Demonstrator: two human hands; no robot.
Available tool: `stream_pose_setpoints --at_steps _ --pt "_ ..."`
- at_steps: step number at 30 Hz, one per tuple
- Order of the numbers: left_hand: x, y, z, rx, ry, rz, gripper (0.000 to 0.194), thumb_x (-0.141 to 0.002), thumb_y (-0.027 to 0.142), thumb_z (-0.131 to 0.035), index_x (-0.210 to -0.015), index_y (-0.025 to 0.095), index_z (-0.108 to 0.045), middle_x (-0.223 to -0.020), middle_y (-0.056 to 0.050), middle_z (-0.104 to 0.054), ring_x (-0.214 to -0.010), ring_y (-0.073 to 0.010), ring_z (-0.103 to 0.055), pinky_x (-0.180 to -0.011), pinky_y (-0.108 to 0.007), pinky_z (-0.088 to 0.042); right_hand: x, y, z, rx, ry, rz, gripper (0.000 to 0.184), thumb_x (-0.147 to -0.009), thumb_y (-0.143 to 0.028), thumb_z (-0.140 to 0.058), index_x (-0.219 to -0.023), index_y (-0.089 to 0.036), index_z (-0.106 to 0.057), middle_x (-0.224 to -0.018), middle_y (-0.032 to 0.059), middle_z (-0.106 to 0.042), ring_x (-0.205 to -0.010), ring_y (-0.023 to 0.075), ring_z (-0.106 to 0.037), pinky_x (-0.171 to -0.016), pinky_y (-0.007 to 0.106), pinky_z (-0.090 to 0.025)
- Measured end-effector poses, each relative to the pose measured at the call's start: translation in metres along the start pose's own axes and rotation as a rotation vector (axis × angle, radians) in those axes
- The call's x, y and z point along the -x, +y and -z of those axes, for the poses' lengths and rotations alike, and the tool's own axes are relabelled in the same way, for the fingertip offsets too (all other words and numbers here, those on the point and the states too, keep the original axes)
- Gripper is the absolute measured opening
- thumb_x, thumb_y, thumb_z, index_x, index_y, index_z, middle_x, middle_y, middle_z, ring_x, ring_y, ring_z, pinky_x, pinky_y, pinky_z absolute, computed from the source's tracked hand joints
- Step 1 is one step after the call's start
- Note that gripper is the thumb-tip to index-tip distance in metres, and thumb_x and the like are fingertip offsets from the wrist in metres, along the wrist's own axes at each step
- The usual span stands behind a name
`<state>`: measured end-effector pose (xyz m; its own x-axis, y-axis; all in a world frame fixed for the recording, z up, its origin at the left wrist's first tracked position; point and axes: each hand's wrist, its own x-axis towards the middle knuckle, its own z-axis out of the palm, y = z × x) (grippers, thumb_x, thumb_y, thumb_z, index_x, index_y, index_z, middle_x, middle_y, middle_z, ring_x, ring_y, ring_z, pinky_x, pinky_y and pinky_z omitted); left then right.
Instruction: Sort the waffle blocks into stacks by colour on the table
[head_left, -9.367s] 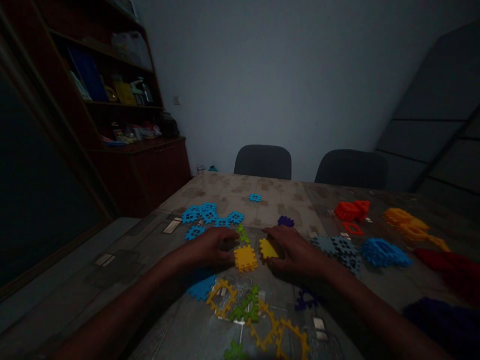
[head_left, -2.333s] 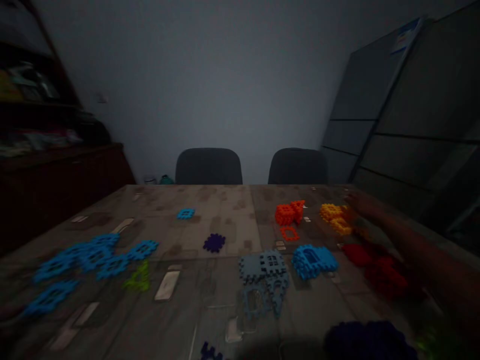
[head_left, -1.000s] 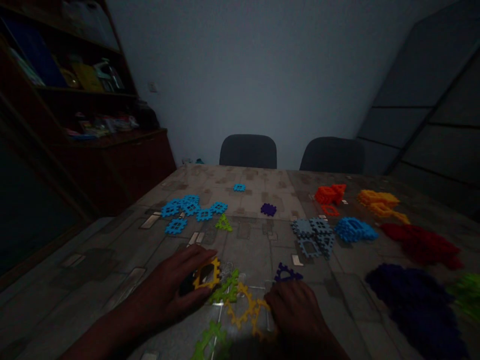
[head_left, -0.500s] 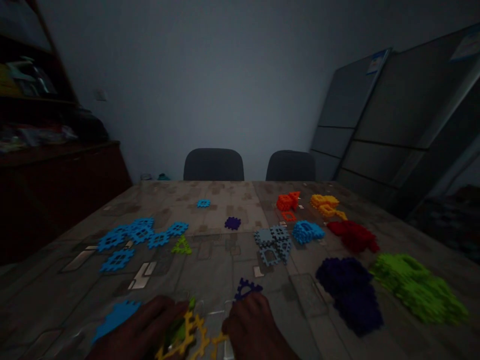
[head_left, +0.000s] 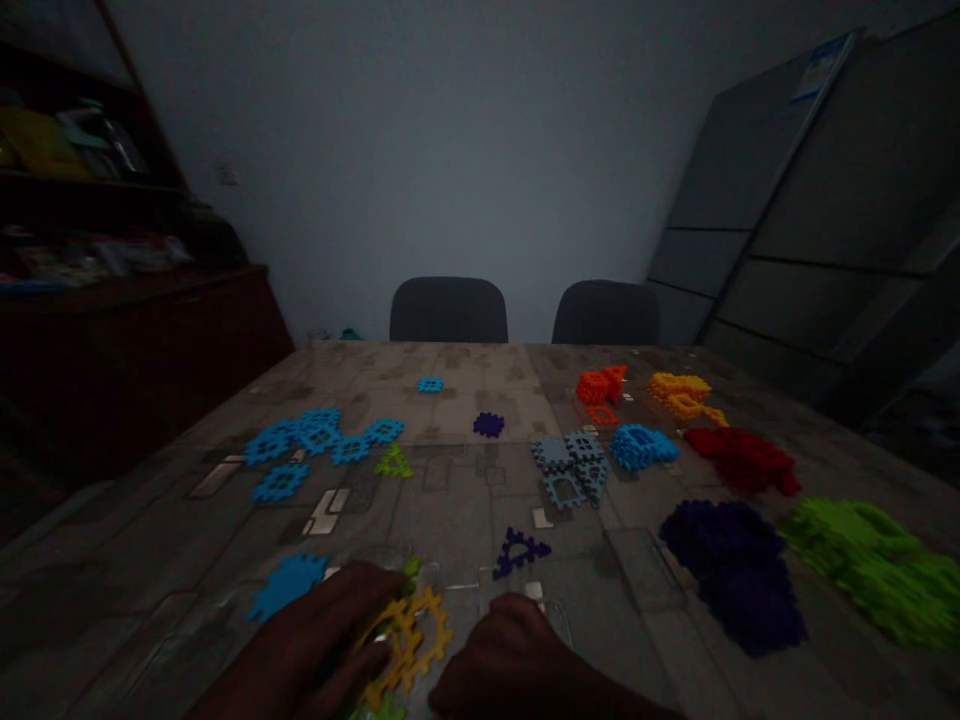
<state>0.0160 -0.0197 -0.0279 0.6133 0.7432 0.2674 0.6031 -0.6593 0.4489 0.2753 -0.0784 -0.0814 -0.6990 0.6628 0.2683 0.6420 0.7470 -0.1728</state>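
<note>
At the near edge my left hand (head_left: 322,630) curls its fingers around yellow toothed building pieces (head_left: 429,640), with bits of green pieces showing above and below. Just to the right is my right hand (head_left: 510,655), closed with its fingers bent under; whatever it may hold is hidden. Beyond my right hand a dark purple toothed triangle piece (head_left: 519,552) lies on the table, apart from the knuckles. A blue panel piece (head_left: 289,583) lies beside my left hand, partly behind it.
Blue window pieces (head_left: 319,435) and a green triangle piece (head_left: 393,461) lie at left. Grey pieces (head_left: 570,468) are right of centre. Piles of purple (head_left: 735,570), lime green (head_left: 874,565), red (head_left: 742,458), blue, orange and yellow pieces line the right. Two chairs (head_left: 448,310) stand behind.
My right hand has drawn nearer to me, away from the purple triangle piece, which now shows fully. More of the yellow pieces shows by my left hand. The view has shifted slightly.
</note>
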Motion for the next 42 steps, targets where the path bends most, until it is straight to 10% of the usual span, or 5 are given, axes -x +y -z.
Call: stream_pose_setpoints --at_steps 5,13,22,31,42 --pt "-0.011 0.02 0.01 0.208 -0.015 0.184 0.026 -0.088 0.032 -0.058 -0.111 0.03 -0.071 -0.11 -0.002 -0.073 -0.098 -0.0214 -0.069 -0.086 -0.028 -0.056 0.011 0.01 0.032 -0.118 0.095 -0.047 0.022 -0.093 -0.025 -0.057 -0.114 -0.028 -0.057 -0.102 -0.0014 -0.072 -0.096 0.0163 -0.06 -0.089 0.032 -0.037" --pt "-0.014 0.046 0.002 0.563 -0.084 0.445 0.021 -0.08 0.035 -0.064 -0.095 0.022 -0.072 -0.074 0.0 -0.062 -0.067 -0.0157 -0.057 -0.058 -0.022 -0.044 0.023 0.019 0.047 -0.113 0.252 -0.146 0.023 -0.085 -0.013 -0.053 -0.101 -0.026 -0.063 -0.084 -0.0017 -0.07 -0.083 0.0155 -0.06 -0.085 0.032 -0.037" --pt "-0.008 0.067 -0.026 0.469 -0.166 0.159 0.02 -0.089 0.031 -0.056 -0.101 0.023 -0.069 -0.083 -0.001 -0.067 -0.072 -0.0158 -0.06 -0.063 -0.024 -0.045 0.027 0.021 0.06 -0.087 0.222 -0.163 0.027 -0.085 -0.011 -0.047 -0.102 -0.023 -0.064 -0.082 0.0022 -0.068 -0.081 0.0192 -0.061 -0.081 0.04 -0.043" --pt "-0.012 0.039 0.011 0.152 -0.082 0.054 0.021 -0.098 0.027 -0.047 -0.111 0.026 -0.064 -0.109 -0.004 -0.069 -0.099 -0.0189 -0.066 -0.087 -0.031 -0.053 0.026 -0.004 0.038 -0.122 0.296 -0.261 0.03 -0.084 -0.038 -0.057 -0.109 -0.022 -0.06 -0.085 0.0049 -0.066 -0.08 0.0228 -0.058 -0.076 0.04 -0.044" --pt "-0.017 0.013 0.003 -0.176 -0.088 -0.018 0.026 -0.097 0.018 -0.045 -0.112 0.022 -0.065 -0.113 -0.008 -0.067 -0.099 -0.0217 -0.064 -0.084 -0.033 -0.054 0.024 -0.023 0.014 0.146 0.196 -0.268 0.051 -0.074 -0.032 -0.067 -0.122 -0.02 -0.052 -0.088 0.0051 -0.068 -0.076 0.0244 -0.063 -0.071 0.037 -0.046"
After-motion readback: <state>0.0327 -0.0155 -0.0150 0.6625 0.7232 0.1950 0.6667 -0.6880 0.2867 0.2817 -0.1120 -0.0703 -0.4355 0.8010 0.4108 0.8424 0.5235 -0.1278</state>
